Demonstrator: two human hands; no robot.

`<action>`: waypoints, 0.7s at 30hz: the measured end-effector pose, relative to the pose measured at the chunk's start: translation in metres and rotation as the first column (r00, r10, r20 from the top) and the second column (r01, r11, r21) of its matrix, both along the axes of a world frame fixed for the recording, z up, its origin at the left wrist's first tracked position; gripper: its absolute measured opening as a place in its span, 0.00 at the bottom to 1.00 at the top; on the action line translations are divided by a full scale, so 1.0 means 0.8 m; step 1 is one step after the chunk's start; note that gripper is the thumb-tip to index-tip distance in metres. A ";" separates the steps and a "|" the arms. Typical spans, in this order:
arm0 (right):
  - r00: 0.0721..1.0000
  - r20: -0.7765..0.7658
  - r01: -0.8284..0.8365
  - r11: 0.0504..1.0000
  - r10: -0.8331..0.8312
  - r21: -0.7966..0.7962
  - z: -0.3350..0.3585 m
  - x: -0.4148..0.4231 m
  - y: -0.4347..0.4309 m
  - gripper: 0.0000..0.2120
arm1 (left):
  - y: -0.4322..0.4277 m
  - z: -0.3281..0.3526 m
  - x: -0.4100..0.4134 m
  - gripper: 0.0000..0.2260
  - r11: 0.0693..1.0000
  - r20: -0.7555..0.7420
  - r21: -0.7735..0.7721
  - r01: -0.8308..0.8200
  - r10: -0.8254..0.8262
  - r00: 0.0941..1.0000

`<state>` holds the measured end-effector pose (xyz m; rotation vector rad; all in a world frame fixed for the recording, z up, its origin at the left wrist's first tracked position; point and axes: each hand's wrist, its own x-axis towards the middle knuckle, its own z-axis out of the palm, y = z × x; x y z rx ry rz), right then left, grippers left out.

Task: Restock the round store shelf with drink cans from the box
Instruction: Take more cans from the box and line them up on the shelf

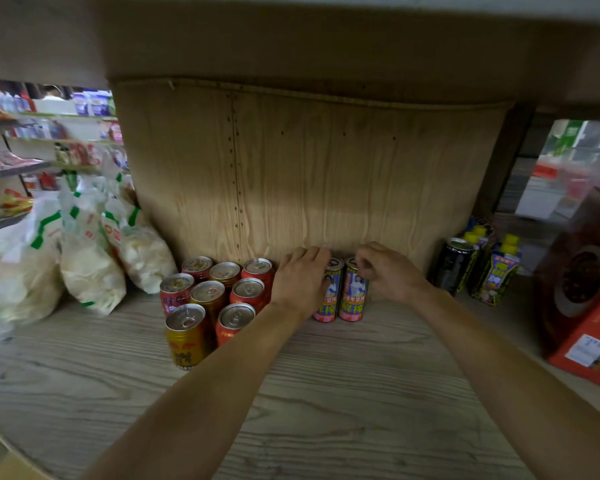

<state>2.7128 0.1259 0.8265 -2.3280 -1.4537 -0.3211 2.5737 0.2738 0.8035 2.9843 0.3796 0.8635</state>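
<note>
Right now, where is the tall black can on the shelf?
The black can stands at the right of the head view, against the wooden back panel, just left of the yellow-capped cartons.

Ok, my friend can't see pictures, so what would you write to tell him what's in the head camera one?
Two bare hands reach to the back of a wooden shelf: the left hand and right hand rest on two tall blue and red cans standing side by side. A cluster of red and gold cans stands to their left, with white snack bags beyond them.
</note>
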 end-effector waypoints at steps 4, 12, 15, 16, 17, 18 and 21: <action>0.999 0.034 0.004 1.000 -0.005 0.023 -0.002 -0.002 -0.002 0.16 | -0.002 0.000 0.001 0.19 1.000 -0.008 -0.002 -0.011 0.010 1.000; 1.000 0.004 0.027 1.000 -0.027 0.012 0.000 -0.008 -0.007 0.13 | -0.002 0.005 -0.003 0.20 1.000 -0.040 -0.001 0.013 -0.013 0.999; 1.000 -0.019 0.018 1.000 -0.018 -0.016 0.004 -0.007 -0.011 0.13 | -0.001 0.007 -0.007 0.20 0.999 -0.058 -0.029 0.037 -0.038 0.998; 0.999 -0.031 0.018 1.000 -0.019 -0.022 0.005 -0.006 -0.012 0.13 | 0.000 0.008 -0.009 0.20 0.998 -0.066 -0.043 0.046 -0.049 0.997; 0.999 -0.041 0.024 0.999 -0.025 -0.025 0.005 -0.006 -0.013 0.13 | 0.001 0.008 -0.012 0.20 0.997 -0.069 -0.059 0.058 -0.062 0.996; 0.998 -0.053 0.034 0.999 -0.036 -0.030 0.005 -0.006 -0.013 0.12 | 0.001 0.009 -0.016 0.21 0.994 -0.061 -0.076 0.072 -0.077 0.995; 0.993 -0.068 0.089 0.995 -0.092 -0.045 0.000 -0.008 -0.015 0.12 | 0.000 0.007 -0.034 0.24 0.989 0.022 -0.103 0.106 -0.104 0.994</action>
